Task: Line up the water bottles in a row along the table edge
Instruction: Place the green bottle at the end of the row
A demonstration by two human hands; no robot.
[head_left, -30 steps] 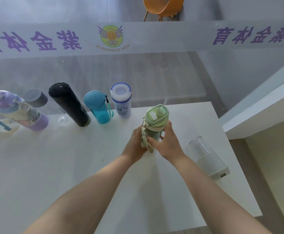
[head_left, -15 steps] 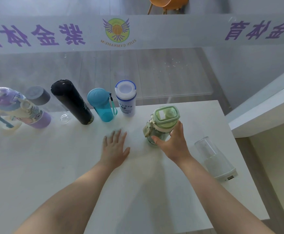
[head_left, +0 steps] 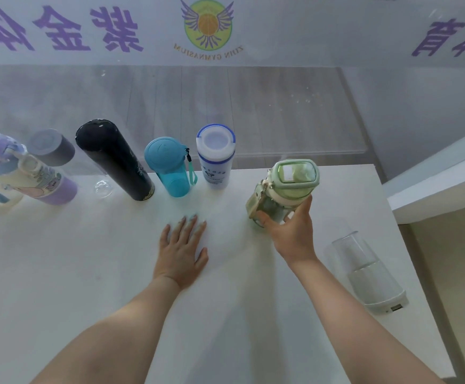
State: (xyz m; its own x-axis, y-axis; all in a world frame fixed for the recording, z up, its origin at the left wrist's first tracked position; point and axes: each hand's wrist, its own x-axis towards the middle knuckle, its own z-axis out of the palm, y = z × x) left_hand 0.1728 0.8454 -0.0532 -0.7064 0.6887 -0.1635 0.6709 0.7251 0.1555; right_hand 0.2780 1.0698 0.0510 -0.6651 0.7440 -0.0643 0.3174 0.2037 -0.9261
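The green bottle [head_left: 282, 195] is pale green w/ a squarish flip lid, a see-through body and a beige strap on its left side. It stands at the right end of the row, near the far table edge, a bit apart from the white bottle [head_left: 217, 157]. The right hand [head_left: 290, 231] has its grip closed around the lower body of the green bottle, thumb on the left, fingers on the right. The left hand [head_left: 182, 250] lies flat on the table [head_left: 87, 273], palm down, fingers spread, holding nothing.

Left of the white bottle, along the far edge: a blue bottle [head_left: 169, 166], a tall black flask [head_left: 115, 159], a clear bottle w/ a grey cap [head_left: 51, 146], then a purple cartoon bottle [head_left: 23, 173]. A clear cup on a white base [head_left: 369, 273] stands near the right edge, apart from the row.

The table is plain white. Behind it is a glass wall w/ a frosted band [head_left: 225, 29] carrying purple characters and a winged round logo.
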